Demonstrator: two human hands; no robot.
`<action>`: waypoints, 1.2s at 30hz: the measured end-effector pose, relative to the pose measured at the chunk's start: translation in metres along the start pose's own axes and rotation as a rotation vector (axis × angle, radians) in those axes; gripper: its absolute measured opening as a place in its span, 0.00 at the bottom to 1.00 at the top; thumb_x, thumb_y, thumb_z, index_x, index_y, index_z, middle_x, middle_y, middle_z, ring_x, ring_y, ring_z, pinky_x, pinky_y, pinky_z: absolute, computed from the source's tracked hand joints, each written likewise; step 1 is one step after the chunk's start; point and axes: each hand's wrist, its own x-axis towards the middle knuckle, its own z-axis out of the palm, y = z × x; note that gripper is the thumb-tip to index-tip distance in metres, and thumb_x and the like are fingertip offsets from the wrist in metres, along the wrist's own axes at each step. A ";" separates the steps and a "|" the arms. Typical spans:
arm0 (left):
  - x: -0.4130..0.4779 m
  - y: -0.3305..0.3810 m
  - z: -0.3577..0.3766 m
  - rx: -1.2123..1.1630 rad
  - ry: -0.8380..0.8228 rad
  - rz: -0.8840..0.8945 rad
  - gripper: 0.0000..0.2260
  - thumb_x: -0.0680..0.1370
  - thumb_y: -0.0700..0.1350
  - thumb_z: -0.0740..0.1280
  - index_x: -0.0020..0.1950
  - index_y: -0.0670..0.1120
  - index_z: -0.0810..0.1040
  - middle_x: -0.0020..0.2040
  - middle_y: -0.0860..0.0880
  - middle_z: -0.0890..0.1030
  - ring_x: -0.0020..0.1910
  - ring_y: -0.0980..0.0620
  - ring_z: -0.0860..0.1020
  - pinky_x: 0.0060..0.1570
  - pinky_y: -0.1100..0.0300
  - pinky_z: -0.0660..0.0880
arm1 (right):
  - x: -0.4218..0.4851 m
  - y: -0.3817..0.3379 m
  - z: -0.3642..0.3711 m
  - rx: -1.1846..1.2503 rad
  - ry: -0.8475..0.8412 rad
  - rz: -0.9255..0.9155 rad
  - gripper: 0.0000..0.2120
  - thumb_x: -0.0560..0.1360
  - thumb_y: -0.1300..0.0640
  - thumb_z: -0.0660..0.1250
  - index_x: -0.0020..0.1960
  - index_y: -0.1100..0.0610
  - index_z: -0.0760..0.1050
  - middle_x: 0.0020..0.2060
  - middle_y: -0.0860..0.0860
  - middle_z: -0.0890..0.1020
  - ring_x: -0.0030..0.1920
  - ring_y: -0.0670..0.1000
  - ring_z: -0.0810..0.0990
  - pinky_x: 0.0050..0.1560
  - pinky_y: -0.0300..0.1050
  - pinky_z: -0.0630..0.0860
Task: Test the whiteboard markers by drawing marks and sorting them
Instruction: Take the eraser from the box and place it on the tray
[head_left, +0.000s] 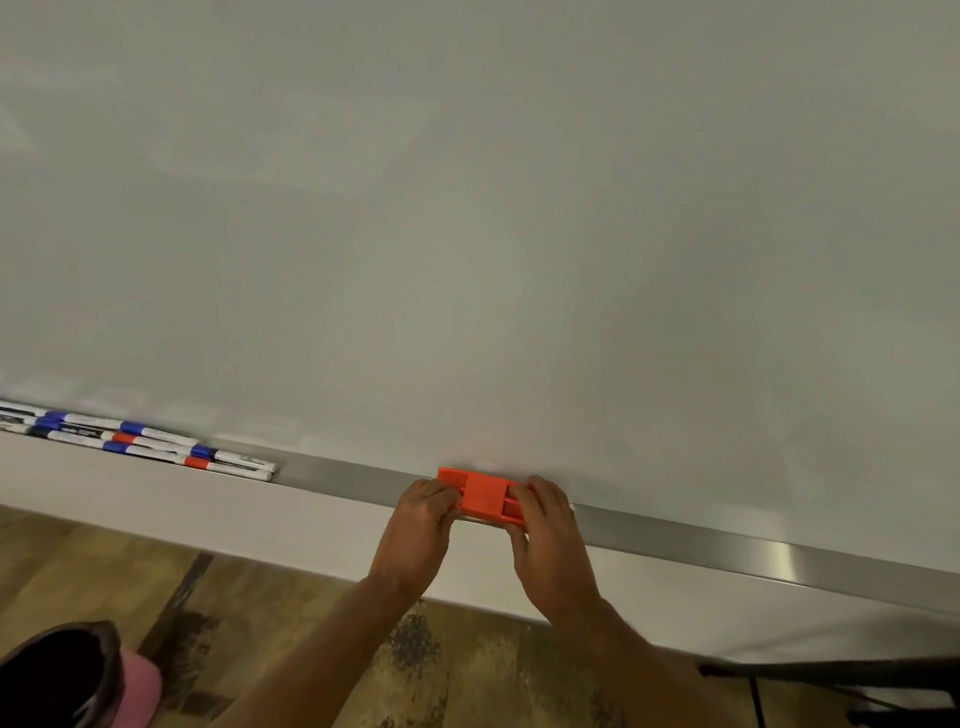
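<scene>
The left hand (421, 525) curls its fingers round one end of a flat orange plastic block (483, 496), and the right hand (550, 540) grips the other end. The block sits on the grey metal ledge (353, 480) beneath the blank whiteboard (467, 208). Well apart to the left, white-barrelled whiteboard markers (156, 441) with blue, red and black caps lie bunched lengthwise on the ledge. Below is worn wooden flooring (260, 597).

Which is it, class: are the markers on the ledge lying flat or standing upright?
Lying flat: the markers rest lengthwise, side by side, along the ledge under the whiteboard.
</scene>
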 end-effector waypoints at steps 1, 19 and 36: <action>0.001 -0.006 0.002 0.005 0.001 -0.013 0.09 0.72 0.34 0.76 0.50 0.44 0.85 0.49 0.46 0.85 0.49 0.46 0.81 0.52 0.59 0.75 | 0.001 0.000 0.004 -0.001 0.004 0.014 0.22 0.75 0.59 0.73 0.67 0.55 0.74 0.66 0.55 0.76 0.67 0.58 0.75 0.67 0.55 0.76; 0.005 -0.053 0.027 0.045 -0.095 -0.076 0.05 0.75 0.38 0.74 0.50 0.45 0.84 0.51 0.47 0.84 0.51 0.47 0.81 0.52 0.60 0.75 | 0.009 0.008 0.043 -0.143 -0.021 0.088 0.06 0.74 0.60 0.72 0.50 0.53 0.82 0.46 0.49 0.83 0.48 0.53 0.81 0.47 0.47 0.81; -0.016 0.131 0.072 0.023 -0.039 0.278 0.25 0.84 0.58 0.56 0.76 0.47 0.69 0.79 0.48 0.64 0.80 0.48 0.58 0.75 0.47 0.59 | -0.075 0.078 -0.090 -0.140 0.385 0.191 0.21 0.80 0.45 0.58 0.64 0.55 0.78 0.66 0.56 0.79 0.67 0.58 0.77 0.67 0.58 0.74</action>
